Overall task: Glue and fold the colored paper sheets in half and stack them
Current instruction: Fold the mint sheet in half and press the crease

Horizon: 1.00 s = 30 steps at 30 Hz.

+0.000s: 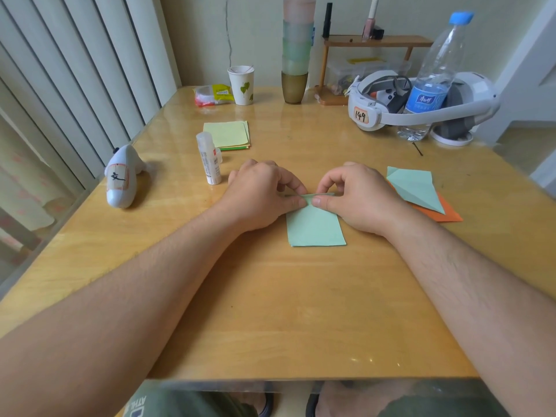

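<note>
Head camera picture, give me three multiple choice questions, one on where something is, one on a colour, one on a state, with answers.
1. Where does the glue stick stand?
A. left of the hands
B. on the wooden shelf
C. on the orange sheet

2. What colour is the paper under the fingers?
A. pink
B. light green
C. orange

3. How is that paper?
A. crumpled
B. rolled
C. folded flat

Answers:
1 A, it stands upright beside the left hand.
2 B, the folded sheet is light green.
3 C, both the left and right hand pinch its far edge on the table.
</note>
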Available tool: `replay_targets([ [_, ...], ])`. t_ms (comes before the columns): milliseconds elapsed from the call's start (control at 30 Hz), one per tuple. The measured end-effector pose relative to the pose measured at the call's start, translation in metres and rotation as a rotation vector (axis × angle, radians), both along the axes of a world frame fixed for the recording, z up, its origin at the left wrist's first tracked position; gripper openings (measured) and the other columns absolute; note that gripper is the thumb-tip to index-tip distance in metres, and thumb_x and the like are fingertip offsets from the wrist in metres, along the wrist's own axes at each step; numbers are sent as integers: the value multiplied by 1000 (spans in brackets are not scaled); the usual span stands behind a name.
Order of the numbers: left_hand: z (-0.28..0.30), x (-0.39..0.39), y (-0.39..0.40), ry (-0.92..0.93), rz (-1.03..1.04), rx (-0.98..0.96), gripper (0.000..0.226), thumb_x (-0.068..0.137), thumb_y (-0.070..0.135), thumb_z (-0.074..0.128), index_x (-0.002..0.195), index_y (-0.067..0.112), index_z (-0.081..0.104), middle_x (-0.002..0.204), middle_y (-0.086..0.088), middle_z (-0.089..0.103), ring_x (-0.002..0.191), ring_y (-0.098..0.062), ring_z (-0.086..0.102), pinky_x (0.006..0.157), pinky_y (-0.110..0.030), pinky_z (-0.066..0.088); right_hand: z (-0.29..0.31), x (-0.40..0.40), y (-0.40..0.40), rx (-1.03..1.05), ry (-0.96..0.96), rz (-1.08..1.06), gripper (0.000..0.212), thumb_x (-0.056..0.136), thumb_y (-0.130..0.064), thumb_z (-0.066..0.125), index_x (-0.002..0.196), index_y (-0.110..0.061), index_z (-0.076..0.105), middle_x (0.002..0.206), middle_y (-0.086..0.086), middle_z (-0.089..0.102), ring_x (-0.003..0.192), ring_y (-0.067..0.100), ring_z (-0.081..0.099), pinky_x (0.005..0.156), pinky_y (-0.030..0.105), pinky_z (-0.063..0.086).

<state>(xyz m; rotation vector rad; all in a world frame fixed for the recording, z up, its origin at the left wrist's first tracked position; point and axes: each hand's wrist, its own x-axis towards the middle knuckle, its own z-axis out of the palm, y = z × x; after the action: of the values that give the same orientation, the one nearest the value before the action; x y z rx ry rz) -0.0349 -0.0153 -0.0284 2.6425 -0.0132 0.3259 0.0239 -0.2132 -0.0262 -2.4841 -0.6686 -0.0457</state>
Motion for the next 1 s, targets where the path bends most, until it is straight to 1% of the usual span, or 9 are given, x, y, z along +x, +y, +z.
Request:
replay_targets([
  [133,0,0,3,10,17,-28,9,86,54,77,93,56,71,89,15,57,109,-21,47,99,-44,43,-1,4,-6,12,3,-15,16,85,-41,84,79,-34,71,84,-10,46,76,8,48,64,30,35],
  [233,-1,-1,5,17,17,-48,9,87,51,77,94,54,73,89,15,58,108,-21,49,100,-47,45,0,6,-10,17,11,-23,16,85,-39,84,79,-34,71,85,-10,47,76,4,46,63,26,34],
  [333,0,-1,5,17,16,-46,9,87,50,76,94,54,73,90,15,58,108,-21,49,99,-46,46,-1,6,-10,19,13,-24,16,85,-40,84,78,-35,71,85,-9,48,77,5,47,63,25,34],
  [600,-1,1,0,-3,27,-37,7,87,49,75,92,53,71,88,14,59,109,-21,48,101,-45,44,0,4,-4,11,3,-24,17,86,-43,83,78,-33,71,85,-10,48,78,10,49,64,30,37],
  [733,-2,2,-2,-20,24,-30,7,87,50,73,89,55,69,86,13,60,108,-22,49,100,-45,45,-1,2,6,7,-14,-4,18,85,-45,82,81,-32,71,85,-8,48,76,5,47,61,28,33],
  [867,-2,2,-3,-28,20,-21,7,88,49,72,94,52,72,84,13,58,108,-22,48,99,-45,44,-2,1,12,3,-25,4,19,85,-48,82,81,-32,71,86,-8,48,78,5,47,62,29,35],
  [1000,-3,3,-2,-29,19,-11,8,88,51,72,96,52,73,84,13,57,108,-23,48,99,-46,44,-1,2,9,-4,-21,-3,19,85,-50,82,82,-33,72,88,-8,49,79,4,48,61,26,33],
])
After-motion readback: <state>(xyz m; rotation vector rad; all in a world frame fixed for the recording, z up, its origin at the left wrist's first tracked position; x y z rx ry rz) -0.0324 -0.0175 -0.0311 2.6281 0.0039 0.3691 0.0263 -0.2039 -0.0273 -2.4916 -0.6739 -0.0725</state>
